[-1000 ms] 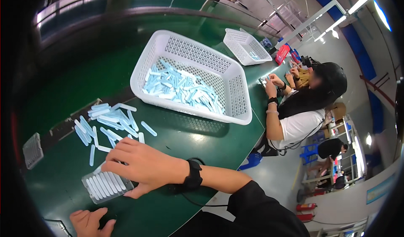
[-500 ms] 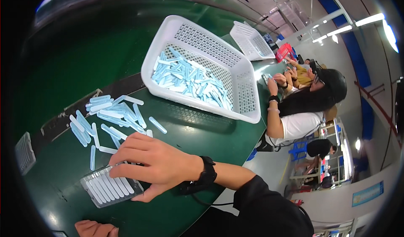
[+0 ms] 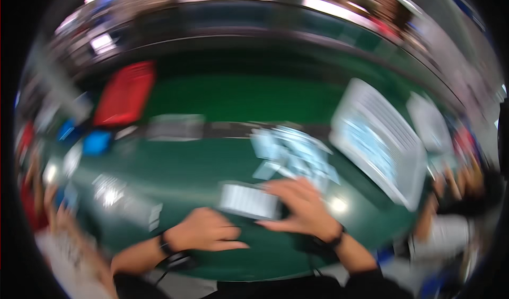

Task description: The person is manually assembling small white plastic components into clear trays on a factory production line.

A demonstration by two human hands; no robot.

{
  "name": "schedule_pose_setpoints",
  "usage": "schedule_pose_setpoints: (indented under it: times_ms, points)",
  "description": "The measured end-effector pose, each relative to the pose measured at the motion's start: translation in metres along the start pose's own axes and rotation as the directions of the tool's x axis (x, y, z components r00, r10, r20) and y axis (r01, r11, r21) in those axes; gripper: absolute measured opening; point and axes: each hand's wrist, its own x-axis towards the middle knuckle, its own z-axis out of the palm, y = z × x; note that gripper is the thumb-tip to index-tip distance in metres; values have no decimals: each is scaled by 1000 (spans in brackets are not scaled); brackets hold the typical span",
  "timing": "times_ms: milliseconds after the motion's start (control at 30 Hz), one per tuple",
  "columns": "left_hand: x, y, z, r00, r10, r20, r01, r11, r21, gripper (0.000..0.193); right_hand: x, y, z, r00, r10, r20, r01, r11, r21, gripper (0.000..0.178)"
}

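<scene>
Heavily smeared by motion throughout; fine detail not to be had.

Far left: a red tray [image 3: 126, 94] at the back of the green tabletop [image 3: 222, 100], small blue items [image 3: 97, 141] just in front of it. Well apart from the work.

Left hand [image 3: 207, 230]: resting low on the tabletop, wrist banded in black, fingers loosely curled with the thumb pointing right. Nothing visibly gripped; whether anything small sits inside the curl cannot be told. Lying just beside the lower left corner of the small pale tray [image 3: 249, 201]; contact not certain.

Small pale tray: flat on the tabletop between the two hands, its rows of light strips only faintly readable.

Right hand [image 3: 302, 209]: spread flat and wide, palm down, fingers reaching left against the tray's right end, apparently touching it. No clear pinch on anything; cannot tell if a strip is under the fingers.

Behind it: a loose heap of pale blue strips [image 3: 291, 153], near the tray. Further right, a large white basket [image 3: 379, 140] with more of the same.

Judged best done so: steady the tray with the left, keep the right low, take one strip at a time from the near edge of the heap, lay it parallel to the rows, avoid nudging the tray.
</scene>
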Motion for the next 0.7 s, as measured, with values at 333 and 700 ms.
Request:
schedule_pose_setpoints:
  times_ms: [333,700]
  points:
    - [-1,-1,25,995,-22,-99,5,986,-164,58,18,-46,25,983,184,-2,-183,982,-42,69]
    - [1,-1,25,992,63,-107,-73,993,-94,67,126,-45,124,993,105,61,-110,991,74,63]
